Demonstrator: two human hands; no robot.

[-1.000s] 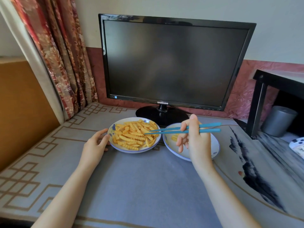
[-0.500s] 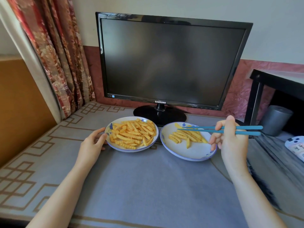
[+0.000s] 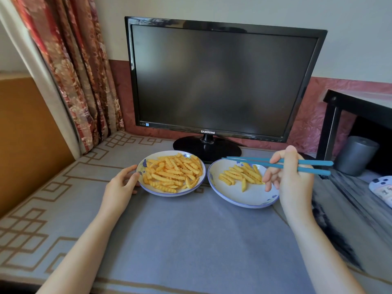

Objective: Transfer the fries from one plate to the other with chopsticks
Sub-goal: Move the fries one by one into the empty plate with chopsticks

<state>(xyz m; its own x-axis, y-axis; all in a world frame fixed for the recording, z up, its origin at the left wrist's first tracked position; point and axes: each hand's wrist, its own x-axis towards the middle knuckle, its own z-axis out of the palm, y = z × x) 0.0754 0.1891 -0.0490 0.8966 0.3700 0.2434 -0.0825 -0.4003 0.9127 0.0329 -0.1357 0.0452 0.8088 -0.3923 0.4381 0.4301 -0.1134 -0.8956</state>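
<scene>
Monitor (image 3: 220,81): dark, standing behind both plates, well beyond the grip. Table (image 3: 191,240): grey cloth, bearing everything. Full plate (image 3: 148,188): to the left of the grip, heaped with crinkle fries (image 3: 171,172); the left hand (image 3: 121,187) rests curled against its near-left rim, steadying it, clasping nothing. Second plate (image 3: 244,200): directly under the grip, carrying a small cluster of moved fries (image 3: 241,176). Right hand (image 3: 290,177): closed around the blue chopsticks (image 3: 254,162), which lie almost level, tips pointing left over the far rim of the second plate. Tips: close together, nearly parallel, nothing between them. The step in hand appears to be the return for another fry. To do it well, spread the tips slightly, dip them toward the heap's edge, and pinch one fry across its ridges near its middle.
</scene>
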